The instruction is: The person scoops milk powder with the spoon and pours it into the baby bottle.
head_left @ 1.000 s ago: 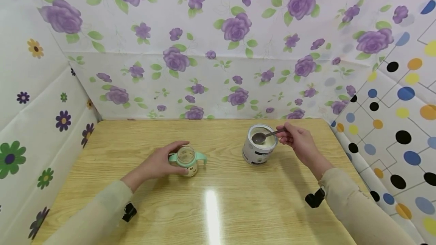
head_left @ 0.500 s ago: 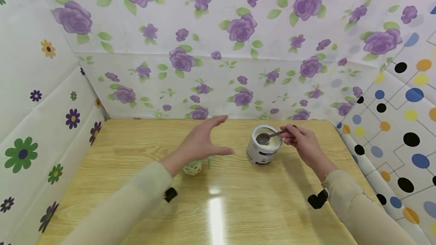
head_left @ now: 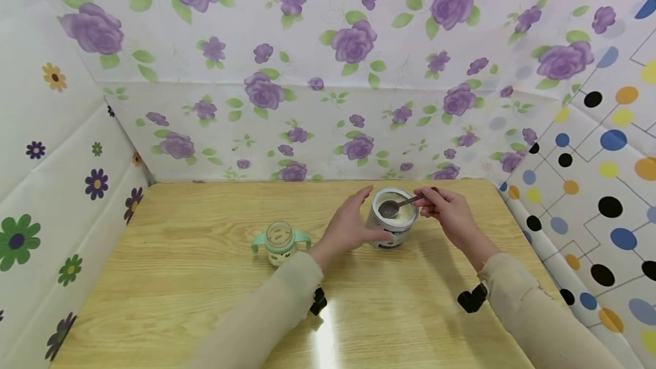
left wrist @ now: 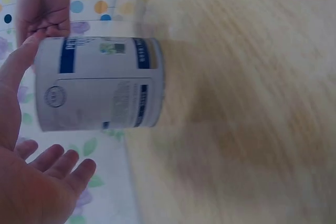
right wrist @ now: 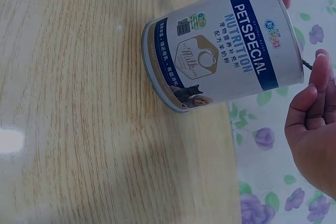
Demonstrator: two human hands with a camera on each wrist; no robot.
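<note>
A white milk-powder can [head_left: 382, 224] with a blue band stands upright on the table, its top uncovered, pale powder inside. My right hand [head_left: 450, 213] pinches the handle of a dark metal spoon [head_left: 389, 209], whose bowl lies over the can's opening. On the can's left side is my left hand [head_left: 349, 225], thumb in front and fingers behind, spread around it. In the left wrist view the fingers [left wrist: 60, 161] are apart from the can; whether the thumb touches it I cannot tell. A clear cup [head_left: 279, 237] with mint-green handles stands left of that hand, partly behind the sleeve.
Both hands work over a light wooden table [head_left: 195, 244]. A white cloth wall [head_left: 318, 113] with purple flowers rises behind its back edge. Patterned cloth also hangs at the left and right sides. A bright light reflection lies at the table's front middle.
My left hand has let go of the green-handled cup and moved right to the can. The cup stays standing on the table. The right hand with the spoon has hardly moved.
</note>
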